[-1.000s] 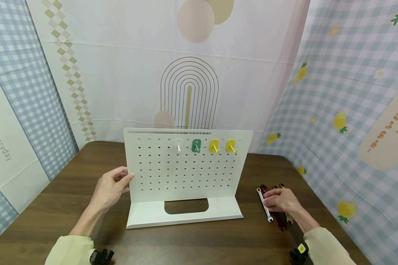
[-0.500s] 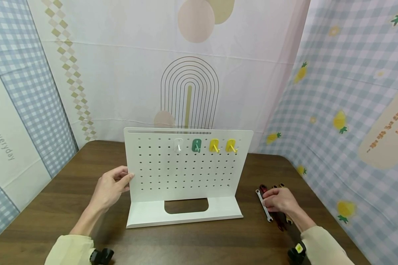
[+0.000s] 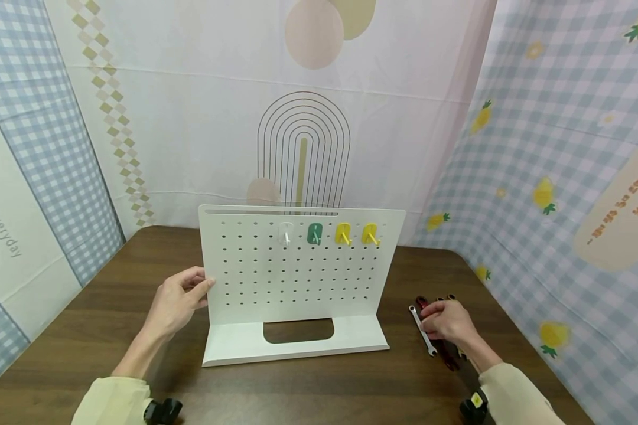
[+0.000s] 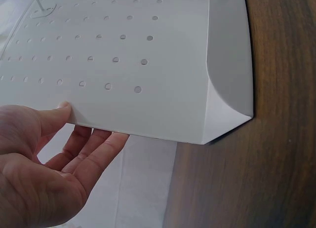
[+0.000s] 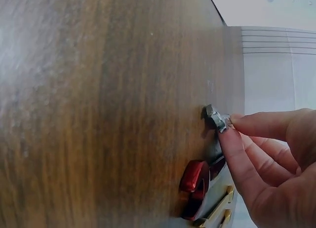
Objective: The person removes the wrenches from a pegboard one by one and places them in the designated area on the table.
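Note:
At the left side of the white pegboard (image 3: pixel 298 268), my left hand (image 3: pixel 172 304) grips the upright panel's edge, thumb on the front face and fingers behind it, as the left wrist view shows. My right hand (image 3: pixel 449 321) pinches a silver wrench (image 3: pixel 427 343) between thumb and fingertips, low over the table to the right of the board. Beside it lies a red wrench (image 5: pixel 195 176), partly under the hand in the head view. Gold-coloured wrenches (image 5: pixel 219 208) lie further right, mostly hidden by the hand.
Along the panel's upper part sit a white hook (image 3: pixel 285 234), a green hook (image 3: pixel 315 234) and two yellow hooks, one (image 3: pixel 343 234) left of the other (image 3: pixel 370 234). The board's base has a cutout at the front. Patterned cloth (image 3: pixel 191 118) hangs behind the brown table (image 3: pixel 276 389).
My right hand has shifted slightly left with the silver wrench pinched in it. The left hand and the pegboard have stayed in place.

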`<state>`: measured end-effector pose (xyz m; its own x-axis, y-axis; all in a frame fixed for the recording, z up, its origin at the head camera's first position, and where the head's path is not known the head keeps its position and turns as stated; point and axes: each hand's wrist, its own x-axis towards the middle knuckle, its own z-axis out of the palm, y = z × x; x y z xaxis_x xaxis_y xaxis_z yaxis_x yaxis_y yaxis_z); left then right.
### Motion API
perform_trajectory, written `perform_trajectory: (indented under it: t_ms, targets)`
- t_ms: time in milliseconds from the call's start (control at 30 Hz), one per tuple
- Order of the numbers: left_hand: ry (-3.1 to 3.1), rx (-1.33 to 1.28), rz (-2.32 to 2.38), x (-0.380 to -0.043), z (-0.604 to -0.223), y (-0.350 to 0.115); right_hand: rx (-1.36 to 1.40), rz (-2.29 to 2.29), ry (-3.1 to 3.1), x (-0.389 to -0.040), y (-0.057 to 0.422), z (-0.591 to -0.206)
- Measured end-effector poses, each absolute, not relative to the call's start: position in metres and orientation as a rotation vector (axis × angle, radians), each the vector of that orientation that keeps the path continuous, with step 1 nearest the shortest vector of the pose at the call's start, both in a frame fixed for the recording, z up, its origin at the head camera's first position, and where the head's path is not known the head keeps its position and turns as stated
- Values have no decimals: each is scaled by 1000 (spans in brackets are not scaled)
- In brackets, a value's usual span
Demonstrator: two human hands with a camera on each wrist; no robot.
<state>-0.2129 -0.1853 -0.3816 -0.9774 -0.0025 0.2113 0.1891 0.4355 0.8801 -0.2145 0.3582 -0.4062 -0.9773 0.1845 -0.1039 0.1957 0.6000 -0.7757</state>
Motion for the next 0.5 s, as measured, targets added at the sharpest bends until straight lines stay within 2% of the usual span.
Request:
perform_trajectory:
  t_ms: [267, 500]
  targets:
    - [-2504, -153, -1556, -211, -382, -185, 319, -1312, 2907, -210, 362, -400]
    - [-2510, -156, -1518, -212, -378, -185, 184, -1004, 3219, -197, 367, -389]
